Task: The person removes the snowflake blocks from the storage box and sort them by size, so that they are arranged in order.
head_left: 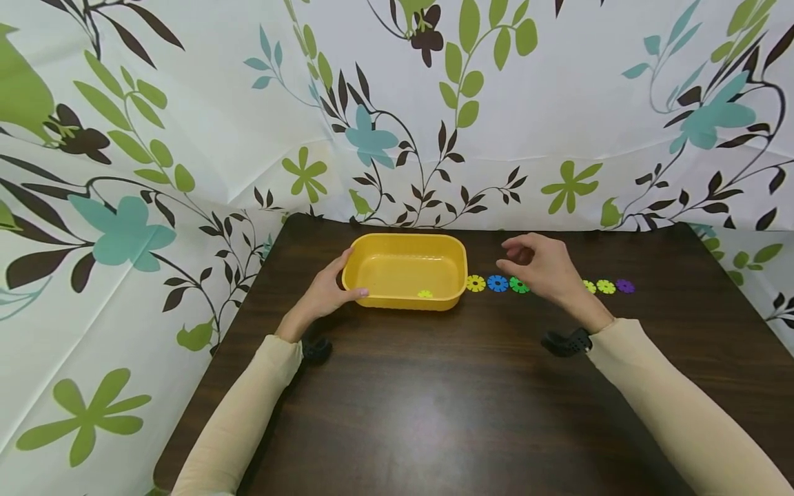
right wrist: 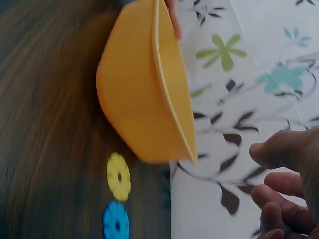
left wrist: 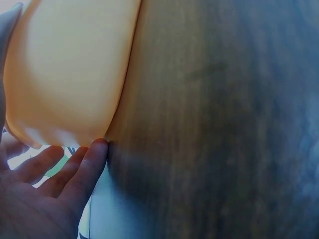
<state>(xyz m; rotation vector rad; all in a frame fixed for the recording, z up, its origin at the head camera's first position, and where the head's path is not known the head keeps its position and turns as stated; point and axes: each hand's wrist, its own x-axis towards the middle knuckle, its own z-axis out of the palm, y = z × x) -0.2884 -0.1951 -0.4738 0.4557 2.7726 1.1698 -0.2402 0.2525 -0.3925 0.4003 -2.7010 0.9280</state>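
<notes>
A yellow plastic tub (head_left: 403, 303) stands toward the back of the table, with a yellow-green flower disc (head_left: 424, 294) lying inside it. My left hand (head_left: 327, 286) grips the tub's left end, thumb at the near rim and fingers along the outer wall. My right hand (head_left: 542, 269) hovers to the right of the tub over a row of flower discs, its fingers loosely bent with nothing between them. In that row lie a yellow disc (right wrist: 118, 177), a blue disc (head_left: 497, 283) and a green disc (head_left: 518, 284). The hand hides part of the row.
Beyond the right hand the row goes on with a yellow-green disc (head_left: 606, 286) and a purple disc (head_left: 625, 286). The dark wooden table (head_left: 422, 386) reaches back to a leaf-patterned cloth (head_left: 397, 110) hanging behind and along the left side.
</notes>
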